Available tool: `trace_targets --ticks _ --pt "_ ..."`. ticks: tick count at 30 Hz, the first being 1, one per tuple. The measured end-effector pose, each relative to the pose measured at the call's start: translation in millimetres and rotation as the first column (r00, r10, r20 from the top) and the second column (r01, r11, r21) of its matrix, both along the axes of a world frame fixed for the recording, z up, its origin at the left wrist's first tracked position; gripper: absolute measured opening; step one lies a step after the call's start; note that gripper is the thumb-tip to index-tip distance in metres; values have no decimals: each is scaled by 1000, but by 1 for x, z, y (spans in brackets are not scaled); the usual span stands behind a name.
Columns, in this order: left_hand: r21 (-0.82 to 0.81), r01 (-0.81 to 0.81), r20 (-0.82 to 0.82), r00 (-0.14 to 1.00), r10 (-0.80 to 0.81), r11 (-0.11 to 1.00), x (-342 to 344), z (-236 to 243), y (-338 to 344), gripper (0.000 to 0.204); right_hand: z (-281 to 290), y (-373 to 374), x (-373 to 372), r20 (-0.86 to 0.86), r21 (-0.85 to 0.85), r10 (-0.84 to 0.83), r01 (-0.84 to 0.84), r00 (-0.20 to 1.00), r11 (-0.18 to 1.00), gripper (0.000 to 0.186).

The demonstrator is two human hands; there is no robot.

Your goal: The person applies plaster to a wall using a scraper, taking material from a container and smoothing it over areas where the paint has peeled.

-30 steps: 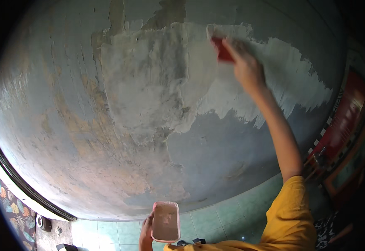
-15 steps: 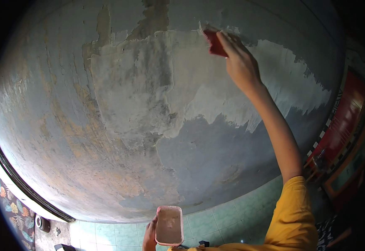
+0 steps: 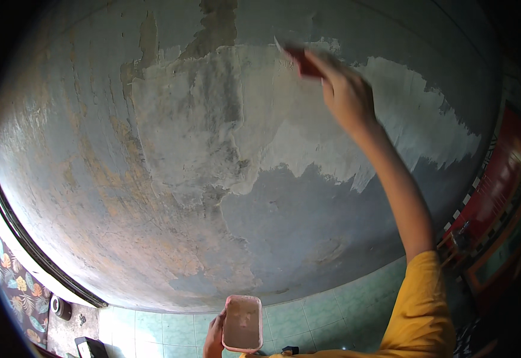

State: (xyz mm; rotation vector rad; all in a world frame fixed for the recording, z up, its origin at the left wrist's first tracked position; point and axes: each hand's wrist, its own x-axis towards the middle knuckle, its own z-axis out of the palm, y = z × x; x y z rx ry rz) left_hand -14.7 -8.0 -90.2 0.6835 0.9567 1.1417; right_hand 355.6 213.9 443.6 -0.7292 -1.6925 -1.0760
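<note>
My right hand (image 3: 345, 89) is raised against the upper part of the wall, closed on a red scraper (image 3: 308, 65). The scraper is blurred, and its edge lies at or close to the wall's surface. Pale grey filler (image 3: 290, 143) is spread in a ragged-edged patch around and below it on the darker grey wall (image 3: 290, 227). Low in front of me, my left hand (image 3: 214, 335) grips the side of a pink rectangular tub (image 3: 242, 325). Greyish paste coats the inside of the tub, with a small lump in it.
Green floor tiles (image 3: 180, 328) run along the wall's foot. A dark-framed opening (image 3: 33, 250) bends down the left, with a leaf-patterned cloth (image 3: 19, 286) and a dark round container (image 3: 61, 307) beyond. At right stands a red panel (image 3: 493, 173) with checkered trim.
My right hand has shifted slightly, and the scraper has tilted, with its pale edge now showing at upper left. My left hand and the tub stay almost in place.
</note>
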Motion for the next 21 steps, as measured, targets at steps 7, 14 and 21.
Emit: trace_targets --ticks 7,14,21 --pt "-20 -61 24 998 62 998 14 11 -5 54 -110 35 -1 238 3 -137 141 962 990 41" --pt "-34 -36 -45 998 35 999 16 9 -20 52 -92 -3 5 98 -237 43 -18 994 971 37" --pt "-22 -49 -91 995 47 999 34 20 -26 49 -17 36 36 140 65 -177 169 974 983 44"
